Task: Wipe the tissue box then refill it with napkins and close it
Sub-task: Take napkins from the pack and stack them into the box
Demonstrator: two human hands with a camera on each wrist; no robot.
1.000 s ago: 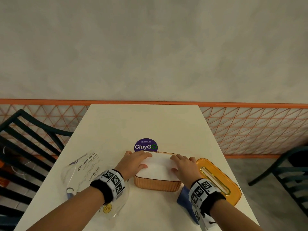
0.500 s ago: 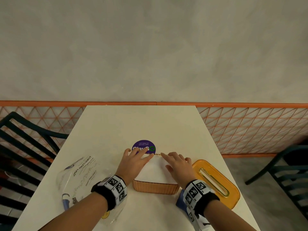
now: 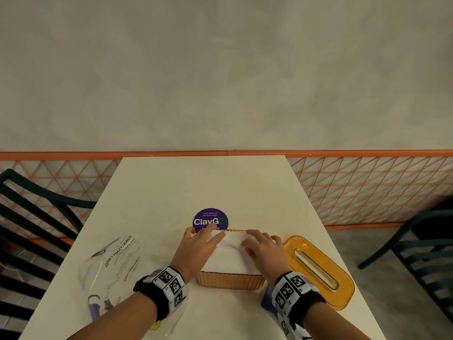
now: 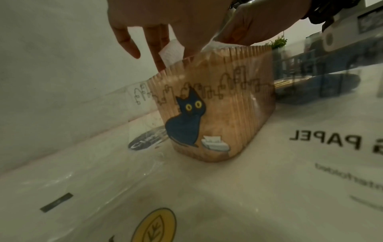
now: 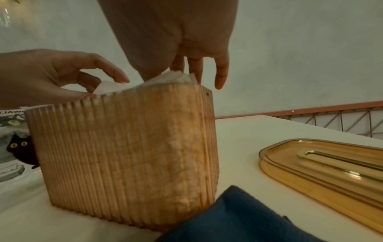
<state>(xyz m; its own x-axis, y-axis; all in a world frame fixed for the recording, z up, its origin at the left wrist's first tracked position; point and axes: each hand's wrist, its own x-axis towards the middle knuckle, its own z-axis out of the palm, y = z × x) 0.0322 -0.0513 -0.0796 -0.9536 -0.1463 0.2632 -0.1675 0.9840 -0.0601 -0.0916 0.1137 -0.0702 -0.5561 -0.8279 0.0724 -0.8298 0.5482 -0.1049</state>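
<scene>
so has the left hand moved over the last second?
Yes. The left hand has slid away from the person along the white napkins; its fingertips now overlap the round purple ClayGo sticker.

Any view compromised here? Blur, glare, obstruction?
Head: sharp, evenly lit, with wide-angle bending at the edges. Left wrist: shot through the clear bag, so the box looks hazy, with reflections at right. Right wrist: dim and warm, box slightly soft, blue cloth blurred in the foreground, glare on the lid.
</scene>
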